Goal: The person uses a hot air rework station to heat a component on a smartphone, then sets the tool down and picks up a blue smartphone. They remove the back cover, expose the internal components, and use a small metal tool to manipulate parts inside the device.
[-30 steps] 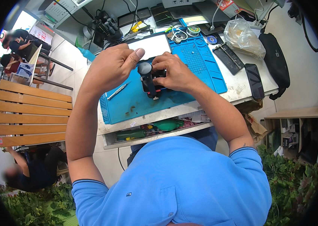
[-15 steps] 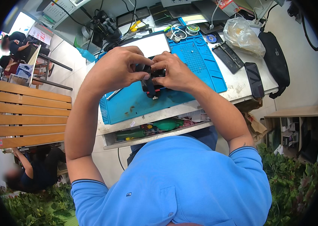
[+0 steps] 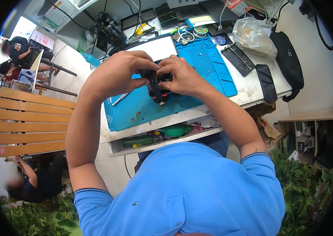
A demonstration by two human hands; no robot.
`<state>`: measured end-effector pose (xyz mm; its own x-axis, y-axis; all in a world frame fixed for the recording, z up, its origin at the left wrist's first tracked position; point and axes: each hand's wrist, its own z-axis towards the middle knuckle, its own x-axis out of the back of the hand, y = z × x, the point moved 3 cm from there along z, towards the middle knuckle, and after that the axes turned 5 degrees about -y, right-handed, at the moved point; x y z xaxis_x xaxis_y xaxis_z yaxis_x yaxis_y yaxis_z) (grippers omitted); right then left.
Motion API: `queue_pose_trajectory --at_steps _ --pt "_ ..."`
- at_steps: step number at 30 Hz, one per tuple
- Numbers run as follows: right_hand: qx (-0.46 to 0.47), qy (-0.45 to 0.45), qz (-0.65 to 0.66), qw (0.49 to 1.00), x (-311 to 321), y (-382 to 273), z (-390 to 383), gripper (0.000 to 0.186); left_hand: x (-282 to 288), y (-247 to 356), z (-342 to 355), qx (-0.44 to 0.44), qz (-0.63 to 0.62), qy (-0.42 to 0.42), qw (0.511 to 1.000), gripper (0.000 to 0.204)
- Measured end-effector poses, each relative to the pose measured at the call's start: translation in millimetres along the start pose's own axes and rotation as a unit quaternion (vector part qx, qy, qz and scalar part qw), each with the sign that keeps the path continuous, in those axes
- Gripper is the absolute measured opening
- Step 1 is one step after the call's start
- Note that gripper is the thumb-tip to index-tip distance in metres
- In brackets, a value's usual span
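Note:
Both my hands are at a small black device [image 3: 156, 91] with a red part at its lower end, above the blue work mat [image 3: 142, 116]. What kind of device it is, I cannot make out. My left hand [image 3: 123, 72] has its thumb and fingers closed around the rounded black top on the left. With bent fingers, my right hand [image 3: 183, 76] grips the device's right side and hides much of it. A black band-like piece hangs down toward me between the hands. Left of the device, a slim silver tool [image 3: 120, 99] lies on the mat.
An open drawer [image 3: 162, 139] with green-handled things juts out below the table edge. On the right lie a phone [image 3: 266, 82], a dark tray-like part [image 3: 238, 59], a plastic bag [image 3: 254, 38] and a black pouch [image 3: 287, 63]. Cables and solder spools [image 3: 200, 31] are behind the mat.
My left thumb and fingers have shifted slightly left on the black top. The device and my right hand stay almost in place.

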<state>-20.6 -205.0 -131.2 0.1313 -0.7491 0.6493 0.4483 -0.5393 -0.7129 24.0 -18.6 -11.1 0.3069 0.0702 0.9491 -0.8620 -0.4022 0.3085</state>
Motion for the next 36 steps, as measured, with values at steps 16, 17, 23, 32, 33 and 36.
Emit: queue_pose_trajectory --at_steps 16,17,23,32,33,36 --pt "0.026 0.036 0.011 0.999 -8 10 -3 0.030 1 -1 -4 0.026 -0.083 0.001 0.996 0.044" --pt "0.029 0.039 0.011 0.999 -8 11 -4 0.031 3 1 -3 0.039 -0.074 -0.006 0.996 0.043" --pt "0.034 0.044 0.008 0.998 -8 11 -4 0.031 4 3 -1 0.138 -0.094 -0.033 0.985 0.043" --pt "0.024 0.037 0.023 0.999 -8 13 -5 0.031 10 13 -1 0.299 -0.051 0.001 0.953 0.042" --pt "0.024 0.038 0.021 0.999 -8 13 -5 0.031 11 21 2 0.300 -0.023 -0.026 0.953 0.039" --pt "0.023 0.041 0.019 0.999 -8 12 -6 0.032 14 32 5 -0.035 0.021 0.004 0.999 0.031"
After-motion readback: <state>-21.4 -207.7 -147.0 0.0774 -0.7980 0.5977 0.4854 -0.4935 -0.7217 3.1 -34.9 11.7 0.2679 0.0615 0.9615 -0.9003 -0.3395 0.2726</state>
